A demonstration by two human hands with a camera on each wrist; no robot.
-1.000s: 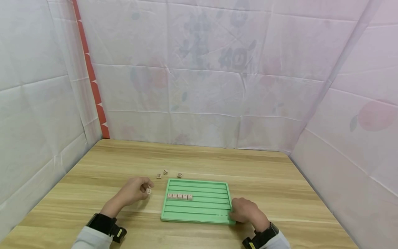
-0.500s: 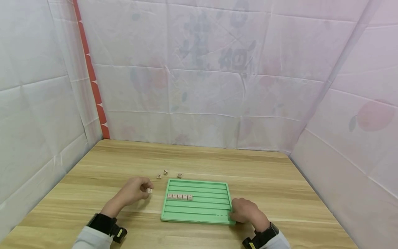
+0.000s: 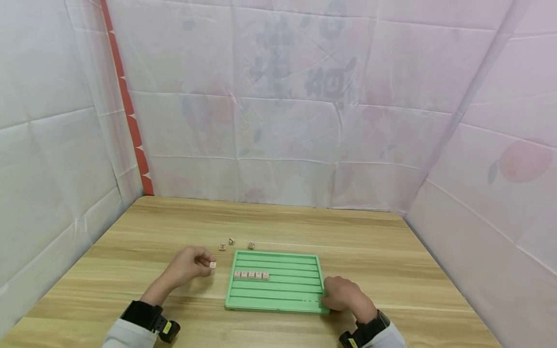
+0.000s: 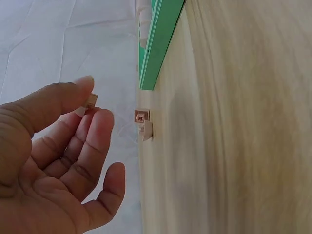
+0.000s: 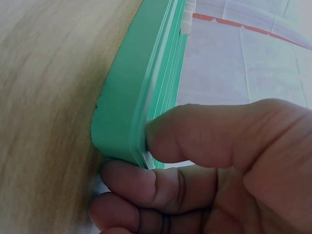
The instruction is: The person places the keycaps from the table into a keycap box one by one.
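Note:
Between the thumb and fingertips of my left hand (image 3: 186, 267) is a small beige keycap (image 3: 212, 265), held left of a green ridged tray (image 3: 271, 307). The left wrist view shows this keycap (image 4: 91, 101) pinched at the thumb tip, mostly covered by the fingers. My right hand (image 3: 345, 295) grips the tray's near right corner. In the right wrist view the thumb (image 5: 187, 134) lies on the tray's rim, with curled fingers (image 5: 129, 183) against its outer side. A short row of keycaps (image 3: 251, 275) sits in one of the tray's grooves, at the left end.
Behind the tray, three loose keycaps lie on the wooden table (image 3: 348, 232): one at the left (image 3: 222, 247), a tipped one (image 3: 231, 241) beside it, and another keycap (image 3: 251, 246) close to the tray's back edge. White sheeting (image 3: 278, 145) stands around the table.
The keycap in my left fingers has turned and shifted slightly right and up, now sticking out further past the fingertips. My right hand and the tray have stayed in place.

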